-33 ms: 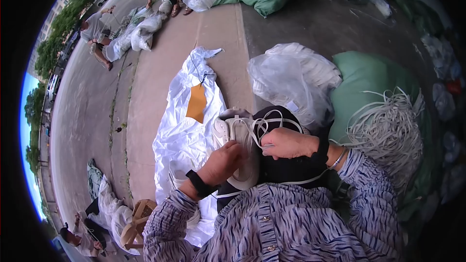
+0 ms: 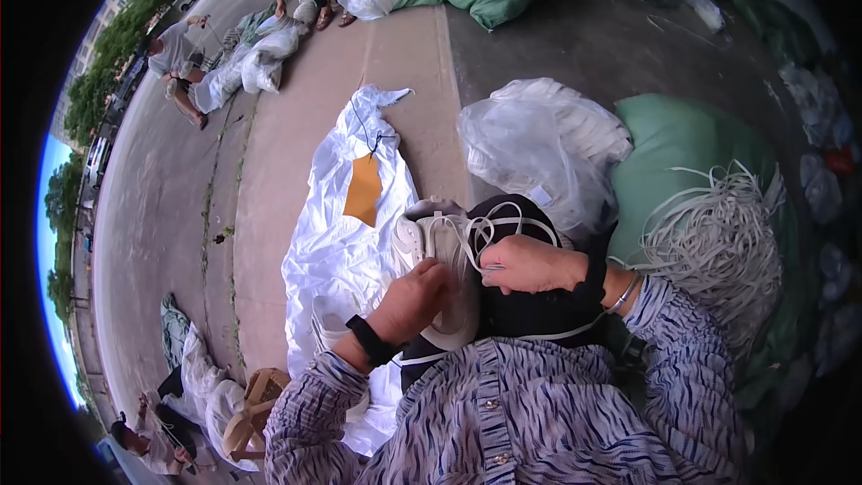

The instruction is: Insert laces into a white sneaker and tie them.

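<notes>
A light grey-and-white sneaker [image 2: 453, 323] rests on my lap over dark cloth, its toe toward me. My left hand [image 2: 411, 304] is closed against the left side of its upper; whatever the fingertips hold is hidden. On the other side, my right hand [image 2: 532, 262] pinches a flat white shoelace [image 2: 507, 210], which loops up above the hand and runs to the shoe's eyelets. Beside my left wrist, another pale shoe [image 2: 330, 319] lies partly covered on a shiny white plastic sheet [image 2: 310, 251].
An orange-yellow tag [image 2: 364, 193] on dark string lies on the sheet. To the right, a bundle of white laces [image 2: 718, 242] sits on a green sack [image 2: 691, 144], near a clear bag [image 2: 539, 148] of white material. A wooden stool [image 2: 254, 413] and other seated people are around.
</notes>
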Tool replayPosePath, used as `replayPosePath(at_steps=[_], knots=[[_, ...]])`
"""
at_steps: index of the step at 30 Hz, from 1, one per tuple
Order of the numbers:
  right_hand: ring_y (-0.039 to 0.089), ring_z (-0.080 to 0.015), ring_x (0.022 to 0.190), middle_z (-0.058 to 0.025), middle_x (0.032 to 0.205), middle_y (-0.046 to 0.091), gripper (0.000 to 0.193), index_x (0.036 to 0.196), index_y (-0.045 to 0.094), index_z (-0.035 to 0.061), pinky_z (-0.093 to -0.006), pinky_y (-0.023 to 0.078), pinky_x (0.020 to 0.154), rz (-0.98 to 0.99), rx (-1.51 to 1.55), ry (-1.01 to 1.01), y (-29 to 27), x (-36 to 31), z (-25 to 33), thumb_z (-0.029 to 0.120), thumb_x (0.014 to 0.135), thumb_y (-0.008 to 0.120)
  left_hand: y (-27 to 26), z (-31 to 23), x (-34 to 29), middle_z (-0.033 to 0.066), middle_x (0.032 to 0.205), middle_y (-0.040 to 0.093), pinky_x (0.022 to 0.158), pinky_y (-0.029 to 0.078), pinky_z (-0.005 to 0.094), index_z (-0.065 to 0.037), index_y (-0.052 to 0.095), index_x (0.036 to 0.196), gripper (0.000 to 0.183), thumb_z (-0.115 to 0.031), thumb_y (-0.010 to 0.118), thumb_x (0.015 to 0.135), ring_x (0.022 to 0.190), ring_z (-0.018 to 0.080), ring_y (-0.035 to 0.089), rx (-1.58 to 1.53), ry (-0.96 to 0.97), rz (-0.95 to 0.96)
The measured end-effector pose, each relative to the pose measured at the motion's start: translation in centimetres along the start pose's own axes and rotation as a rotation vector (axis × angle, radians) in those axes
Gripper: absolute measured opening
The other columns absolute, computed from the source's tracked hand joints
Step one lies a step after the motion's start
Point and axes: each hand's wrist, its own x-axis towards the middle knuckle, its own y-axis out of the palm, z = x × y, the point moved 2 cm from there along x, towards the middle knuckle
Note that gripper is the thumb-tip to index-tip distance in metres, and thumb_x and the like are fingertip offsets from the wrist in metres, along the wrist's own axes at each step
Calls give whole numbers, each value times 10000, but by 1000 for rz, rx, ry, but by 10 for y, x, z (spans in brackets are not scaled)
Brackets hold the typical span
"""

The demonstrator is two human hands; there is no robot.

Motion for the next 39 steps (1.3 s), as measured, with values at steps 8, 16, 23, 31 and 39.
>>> replayPosePath(at_steps=[8, 16, 23, 31, 39], knots=[[624, -349, 788, -167, 783, 623, 142, 853, 552, 25, -432, 490, 684, -401, -306, -305, 39, 16, 11, 105, 744, 597, -1, 0, -3, 134, 880, 517, 705, 475, 386, -46, 537, 907, 120, -76, 585, 800, 825, 339, 564, -55, 8, -42], [630, -327, 722, -162, 722, 609, 102, 810, 547, 26, -412, 497, 622, -482, -429, -339, 45, 14, 5, 99, 763, 601, 4, -4, -5, 118, 859, 532, 682, 480, 374, -53, 567, 895, 122, -62, 606, 779, 791, 328, 574, -1, -10, -109], [541, -187, 441, -82, 568, 567, 184, 750, 545, 10, -301, 434, 433, -206, 56, -172, 16, 10, 2, 172, 793, 619, -2, -3, -3, 111, 814, 545, 678, 481, 346, -72, 607, 826, 82, -47, 628, 751, 773, 305, 588, -120, -15, -71], [347, -26, 386, -2, 596, 510, 199, 899, 571, 6, -161, 247, 343, -355, 1015, -31, -74, 35, 23, 201, 907, 535, 13, -20, -2, 84, 812, 544, 622, 478, 335, -103, 624, 819, 114, -134, 675, 721, 722, 285, 591, 106, -165, -160], [381, -30, 392, -17, 518, 518, 223, 803, 606, -10, -189, 283, 365, -211, 750, -546, -43, 58, 119, 183, 892, 537, 24, -26, -19, 60, 848, 556, 601, 479, 386, -119, 608, 803, 147, -150, 699, 692, 745, 286, 589, 132, -163, -342]])
